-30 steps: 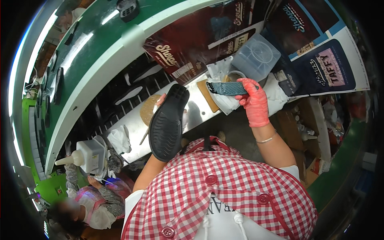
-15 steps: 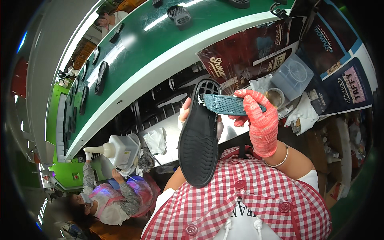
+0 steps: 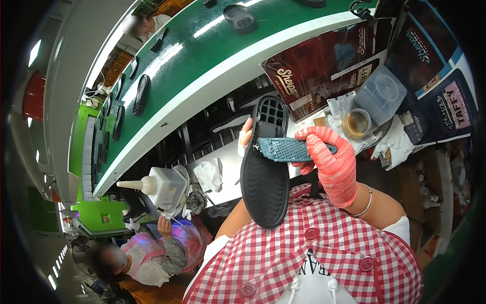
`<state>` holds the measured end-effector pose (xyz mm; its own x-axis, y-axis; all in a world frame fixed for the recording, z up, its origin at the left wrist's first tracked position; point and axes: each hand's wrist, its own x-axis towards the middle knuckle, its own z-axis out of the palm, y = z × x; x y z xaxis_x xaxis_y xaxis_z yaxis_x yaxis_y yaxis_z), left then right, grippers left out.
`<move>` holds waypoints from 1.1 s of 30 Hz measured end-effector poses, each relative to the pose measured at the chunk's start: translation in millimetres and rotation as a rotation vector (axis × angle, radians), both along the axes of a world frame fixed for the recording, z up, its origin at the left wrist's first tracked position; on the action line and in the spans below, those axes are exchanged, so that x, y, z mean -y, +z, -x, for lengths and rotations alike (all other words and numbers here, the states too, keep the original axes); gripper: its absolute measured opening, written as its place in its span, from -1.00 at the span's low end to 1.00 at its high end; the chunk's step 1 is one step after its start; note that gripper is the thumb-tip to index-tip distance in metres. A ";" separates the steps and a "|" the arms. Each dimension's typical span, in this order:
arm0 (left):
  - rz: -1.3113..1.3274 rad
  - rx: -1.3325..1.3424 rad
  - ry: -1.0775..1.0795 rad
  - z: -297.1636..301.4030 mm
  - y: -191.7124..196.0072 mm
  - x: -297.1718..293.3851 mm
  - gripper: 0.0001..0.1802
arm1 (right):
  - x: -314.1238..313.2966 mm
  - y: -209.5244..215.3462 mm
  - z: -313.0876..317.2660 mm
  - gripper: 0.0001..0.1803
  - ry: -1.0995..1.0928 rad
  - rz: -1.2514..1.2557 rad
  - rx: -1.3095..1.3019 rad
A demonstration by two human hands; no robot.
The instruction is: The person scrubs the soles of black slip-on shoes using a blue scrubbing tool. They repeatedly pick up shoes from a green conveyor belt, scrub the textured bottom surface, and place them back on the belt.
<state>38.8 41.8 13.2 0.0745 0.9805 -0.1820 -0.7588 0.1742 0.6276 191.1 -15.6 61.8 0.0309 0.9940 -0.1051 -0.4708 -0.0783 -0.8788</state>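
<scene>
A black shoe sole [image 3: 265, 187] stands lengthwise in front of my checked apron, its open-celled end away from me. My left hand [image 3: 244, 138] grips it from beneath; fingertips show at its left edge and the rest is hidden. In a pink knit glove, my right hand [image 3: 331, 161] pinches a flat teal strip [image 3: 286, 150] with a diamond-textured face. The strip lies across the middle of the sole, its left end touching or just above the surface. A little white stuff shows at that end.
A green-topped conveyor [image 3: 202, 48] with several soles curves past. A white squeeze bottle [image 3: 167, 186] and crumpled white paper [image 3: 207, 175] lie left. At right are a cup of amber stuff [image 3: 356, 124], a clear plastic box [image 3: 380, 96] and dark printed boards [image 3: 324, 66]. Co-workers sit nearby.
The teal strip's end has moved from beside the open cells toward the middle of the sole. The whole scene has shifted slightly right in view. The co-worker's arm by the bottle has drawn back.
</scene>
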 end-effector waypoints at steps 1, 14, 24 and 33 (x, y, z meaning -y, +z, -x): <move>0.062 0.014 -0.008 -5.9 9.6 1.3 -0.60 | 1.1 -0.1 0.3 -0.77 0.010 0.007 -0.008; 0.117 0.260 -0.344 5.2 -5.1 -16.1 -0.41 | 9.5 -0.7 5.5 -0.75 0.013 0.011 0.012; 0.145 0.151 -0.342 6.5 -21.7 -26.1 -0.48 | 15.9 11.6 1.7 -0.80 0.143 0.076 0.040; -0.110 0.345 -0.468 4.4 -33.2 -16.9 -0.70 | 19.4 15.2 4.1 -0.81 0.202 0.119 0.085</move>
<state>34.3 58.6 -20.0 0.5404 0.8409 0.0301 -0.7804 0.4876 0.3914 187.0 -35.0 77.0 -0.1533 0.9617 -0.2273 -0.3595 -0.2685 -0.8937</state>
